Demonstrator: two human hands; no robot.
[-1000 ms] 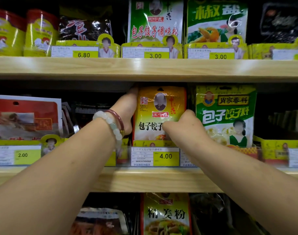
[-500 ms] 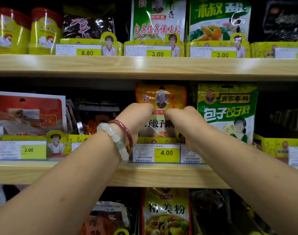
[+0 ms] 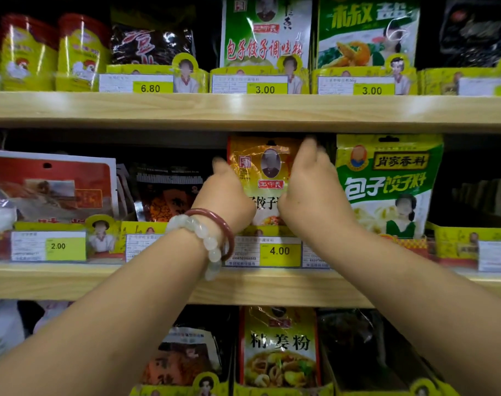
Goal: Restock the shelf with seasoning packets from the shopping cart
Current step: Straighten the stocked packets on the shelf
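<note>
You are at the placing step: the orange packet (image 3: 265,170) stands upright in its slot on the middle shelf (image 3: 272,287), behind the 4.00 tag (image 3: 279,251) and just beside the green packet (image 3: 386,184) on its right. Your left hand (image 3: 225,200) is at the packet's left edge, fingers curled toward it; whether they pinch the edge or only rest against it cannot be told, since the fingertips are blurred. Your right hand (image 3: 312,192) covers the packet's right side with fingers raised and loosely spread near the top corner (also blurred); it appears to press or steady rather than grip. The packet looks seated, so this step seems nearly complete. The next move calls for squaring the packet face-forward, level with its neighbour, then letting go without tipping it and returning to the cart, which is out of view. How many packets remain cannot be judged from here.
</note>
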